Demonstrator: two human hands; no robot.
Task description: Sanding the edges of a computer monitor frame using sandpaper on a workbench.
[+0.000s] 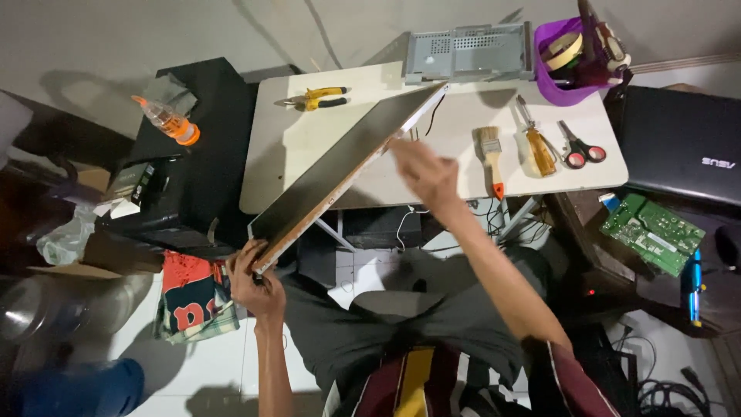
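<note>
The left hand point(255, 279) is low and close to the body, with its arm pointing straight up from the bottom of the view. Its fingers are curled tight around the near corner of a big, flat, dark screen panel with a thin pale edge point(340, 166). The right arm stretches out long and a bit bent, and the right hand point(424, 171) is blurry by the panel's long edge, near the far end. I cannot tell if that hand is spread or gripping. The panel is thin and shiny dark, with a brownish strip along the near edge. It is tipped up on its side over the white table point(432, 174). Its long way runs slanted, from the left hand up to the grey metal box with holes point(469, 52).
</note>
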